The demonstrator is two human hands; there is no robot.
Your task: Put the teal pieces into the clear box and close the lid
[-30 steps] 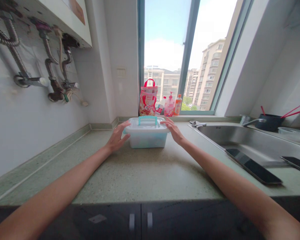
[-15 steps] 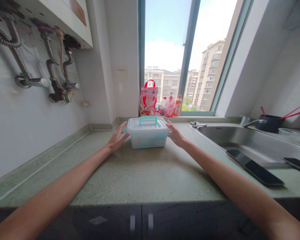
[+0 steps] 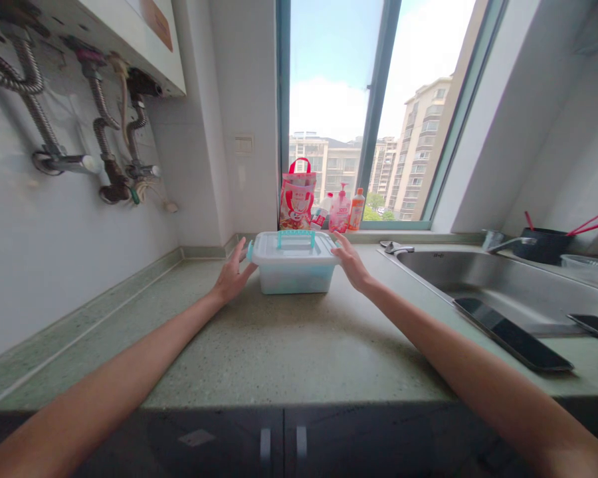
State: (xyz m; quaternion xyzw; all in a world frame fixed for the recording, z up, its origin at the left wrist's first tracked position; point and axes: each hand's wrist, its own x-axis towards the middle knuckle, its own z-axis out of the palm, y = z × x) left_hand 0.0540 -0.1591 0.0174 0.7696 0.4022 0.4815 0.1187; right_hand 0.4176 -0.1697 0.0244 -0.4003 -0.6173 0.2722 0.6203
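A lidded plastic storage box (image 3: 295, 275) with a turquoise carry handle (image 3: 296, 238) stands on the green speckled countertop (image 3: 279, 352). Its translucent walls blur whatever is inside. My left hand (image 3: 232, 273) is at the box's left end, fingers spread, close to the turquoise side latch (image 3: 250, 251), which stands out from the lid. At the opposite end my right hand (image 3: 351, 262) has its fingers apart, with the thumb against the lid's right edge. Neither hand is wrapped round the box.
A steel sink (image 3: 498, 285) lies to the right, with a black flat slab (image 3: 513, 334) across its front edge. Behind it are a faucet (image 3: 508, 244) and a black pot (image 3: 543, 245). On the windowsill stand a red bag (image 3: 298, 202) and several bottles. Pipes (image 3: 97, 93) hang at left.
Both hands have shifted slightly at the box's ends. The left side latch now sticks out more visibly beside my left fingers. The box stays in place.
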